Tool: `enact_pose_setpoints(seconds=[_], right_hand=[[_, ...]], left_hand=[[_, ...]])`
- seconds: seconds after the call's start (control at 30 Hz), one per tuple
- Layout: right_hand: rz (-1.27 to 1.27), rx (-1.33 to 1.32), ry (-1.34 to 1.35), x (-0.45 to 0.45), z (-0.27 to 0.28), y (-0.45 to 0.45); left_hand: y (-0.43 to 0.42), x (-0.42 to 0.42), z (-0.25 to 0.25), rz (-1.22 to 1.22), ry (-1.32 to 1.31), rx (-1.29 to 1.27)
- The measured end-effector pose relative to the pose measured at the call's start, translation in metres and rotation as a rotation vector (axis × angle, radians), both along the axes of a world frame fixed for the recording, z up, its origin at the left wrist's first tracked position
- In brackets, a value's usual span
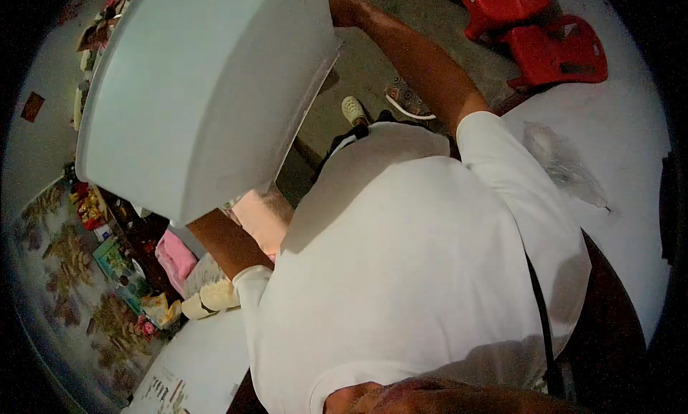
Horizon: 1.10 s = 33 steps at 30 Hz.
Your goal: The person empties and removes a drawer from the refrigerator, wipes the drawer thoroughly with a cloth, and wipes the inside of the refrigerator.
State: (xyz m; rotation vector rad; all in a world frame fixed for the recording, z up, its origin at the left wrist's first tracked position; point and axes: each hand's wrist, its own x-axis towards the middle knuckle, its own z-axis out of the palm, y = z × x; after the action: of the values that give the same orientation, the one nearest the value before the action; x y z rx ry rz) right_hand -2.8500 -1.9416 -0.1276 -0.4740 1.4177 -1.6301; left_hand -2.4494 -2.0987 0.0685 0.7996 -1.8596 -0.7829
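Observation:
A large, pale white plastic tub is held up in front of my body, tilted, with its smooth outer side toward me. My right hand grips its right edge, and the fingers disappear behind it. At the lower left corner, my left hand supports the tub from beneath; only the wrist area shows and its fingers are hidden. Much of the floor ahead is covered by the tub.
Red plastic stools lie at the upper right. Beside my right arm, a clear plastic bag rests on a white surface. Packets and a green box crowd a shelf at left, near a pink cloth. A pale shoe is on the floor.

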Motion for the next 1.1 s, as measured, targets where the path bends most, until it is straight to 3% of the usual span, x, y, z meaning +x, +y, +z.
enact_pose_setpoints(seconds=[0.3, 0.43, 0.57, 0.67, 0.8, 0.87, 0.93, 1.03, 1.1], right_hand=[[-0.184, -0.012, -0.013, -0.009, -0.01, -0.038], [-0.235, 0.011, 0.176, -0.068, 0.024, -0.047], [-0.038, 0.129, 0.372, -0.123, 0.043, -0.076], [0.15, 0.163, 0.433, -0.138, 0.03, -0.114], [0.44, -0.044, 0.272, -0.158, 0.053, -0.171], [0.444, -0.047, 0.187, -0.162, 0.066, -0.229], [0.39, 0.412, 0.453, -0.18, 0.069, -0.284], [0.435, 0.322, 0.5, -0.194, 0.067, -0.335], [0.381, 0.361, 0.682, -0.197, 0.054, -0.38]], left_hand=[[-0.08, -0.072, -0.001, -0.188, 0.02, -0.083], [-0.118, -0.116, -0.008, -0.345, -0.029, -0.329], [-0.137, -0.15, -0.031, -0.538, -0.053, -0.784], [-0.14, -0.157, -0.043, -0.553, -0.036, -0.927], [-0.166, -0.167, -0.069, -0.546, -0.16, -0.872], [-0.194, -0.174, -0.078, -0.515, -0.225, -0.816], [-0.21, -0.181, -0.09, -0.473, -0.282, -0.765], [-0.22, -0.177, -0.111, -0.486, -0.426, -0.579], [-0.249, -0.17, -0.126, 0.036, -0.492, -0.223]])
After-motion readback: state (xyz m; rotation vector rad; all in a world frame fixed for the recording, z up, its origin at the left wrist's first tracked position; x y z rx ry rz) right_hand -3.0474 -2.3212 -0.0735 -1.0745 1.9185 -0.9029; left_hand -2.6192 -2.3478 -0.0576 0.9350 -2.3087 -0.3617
